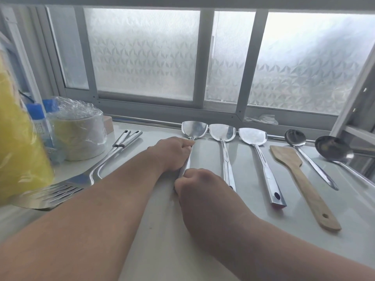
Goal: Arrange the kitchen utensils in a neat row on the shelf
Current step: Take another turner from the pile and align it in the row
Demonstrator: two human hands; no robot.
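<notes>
On the white shelf a row of utensils runs left to right: a steel spatula, a second steel spatula, a third, a wooden spatula, a steel ladle and a darker ladle. My left hand grips the upper handle of the leftmost spatula, just below its blade. My right hand holds the lower end of the same handle, which both hands largely hide. Two slotted turners lie loose at the left, handles pointing toward the window.
A plastic-wrapped stack of white bowls and blue-capped bottles stand at the back left. A yellow bag blocks the left edge. A frosted sliding window runs behind the shelf. A metal rack frame rises at the right.
</notes>
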